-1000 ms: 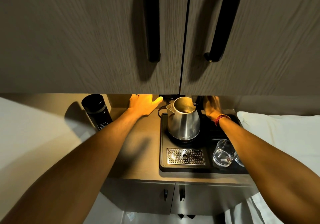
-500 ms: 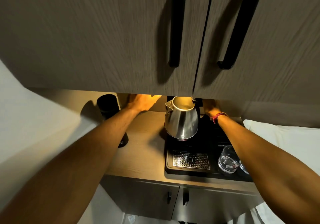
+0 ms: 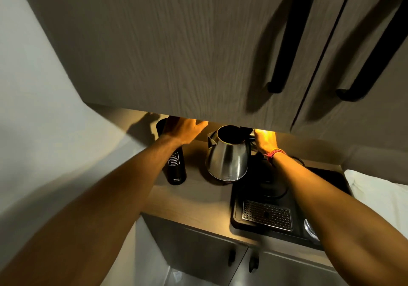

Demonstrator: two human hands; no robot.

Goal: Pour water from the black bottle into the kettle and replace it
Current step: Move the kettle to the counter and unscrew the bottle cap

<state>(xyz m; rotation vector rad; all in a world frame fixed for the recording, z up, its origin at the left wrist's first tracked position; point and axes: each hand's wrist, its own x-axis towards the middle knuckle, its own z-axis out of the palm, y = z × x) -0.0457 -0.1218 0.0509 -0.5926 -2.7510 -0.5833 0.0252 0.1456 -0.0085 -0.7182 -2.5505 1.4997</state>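
Observation:
The black bottle, with white lettering, stands upright on the wooden counter, left of the kettle. My left hand lies over its top with the fingers stretched out, hiding the cap. The steel kettle has its lid open and a dark inside. It is off its round base, over the counter just left of the black tray. I cannot tell whether it touches the counter. My right hand is closed on the kettle's handle behind it.
The black tray holds a metal drip grate and a glass at its right end. An upper cabinet with black handles hangs low over the counter. White bedding lies to the right, and lower cabinet doors are below.
The kettle has moved left off its base, carried by my right hand. My left hand has shifted left from beside the kettle to the top of the bottle.

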